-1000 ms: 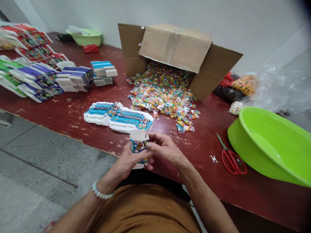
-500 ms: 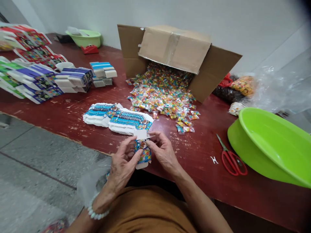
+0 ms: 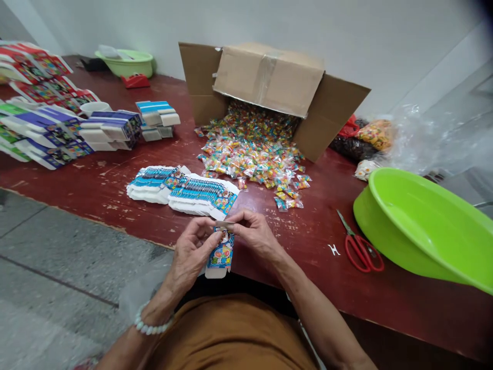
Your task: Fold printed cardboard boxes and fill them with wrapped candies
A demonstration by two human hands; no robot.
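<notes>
Between both hands is a small blue printed candy box (image 3: 221, 255), held at the table's front edge. My left hand (image 3: 195, 247) is closed on its left side, thumb pressed on the printed front. With my right hand (image 3: 252, 234) I pinch the upper right, where the white top flap is bent over and seen nearly edge-on. The lower white flap hangs open toward me. Just beyond my fingers lie two rows of flat blue cartons (image 3: 200, 192), overlapping one another. Behind them, small wrapped candies (image 3: 246, 156) spill from a cardboard box (image 3: 269, 77) lying on its side.
Red-handled scissors (image 3: 362, 249) and a white paper scrap (image 3: 333, 250) lie right, beside a large green basin (image 3: 423, 231). Stacked purple cartons (image 3: 111, 127), red cartons (image 3: 38, 64) and blue cartons (image 3: 157, 117) stand left. Clear plastic bags (image 3: 412, 136) are at the back right.
The top flap of the candy box, upright before, is now folded over under my fingers. The box's printed front shows longer and tilts a little. The whole view has shifted slightly.
</notes>
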